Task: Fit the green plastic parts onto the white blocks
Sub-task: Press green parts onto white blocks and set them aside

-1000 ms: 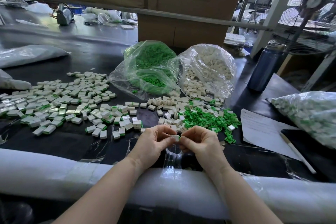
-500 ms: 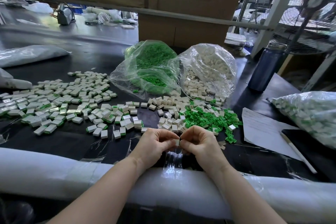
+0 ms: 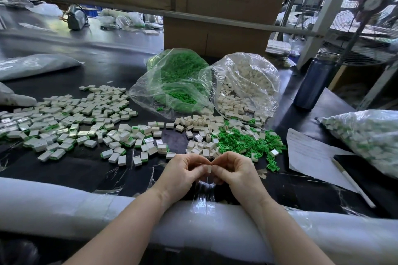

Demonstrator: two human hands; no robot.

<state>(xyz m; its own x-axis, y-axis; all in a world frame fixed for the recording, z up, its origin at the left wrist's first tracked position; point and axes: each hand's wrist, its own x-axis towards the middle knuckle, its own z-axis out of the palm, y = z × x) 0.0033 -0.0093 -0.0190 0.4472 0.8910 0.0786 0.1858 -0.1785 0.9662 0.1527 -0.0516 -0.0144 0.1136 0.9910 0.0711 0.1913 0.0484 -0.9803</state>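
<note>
Low in the middle of the frame, the left hand and right hand pinch one white block between their fingertips, upright, equally near both (any green part on it is hidden). Loose green parts lie just beyond the right hand.

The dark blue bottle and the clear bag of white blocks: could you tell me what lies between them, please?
Only bare black tabletop separates bottle and bag in the head view.
</note>
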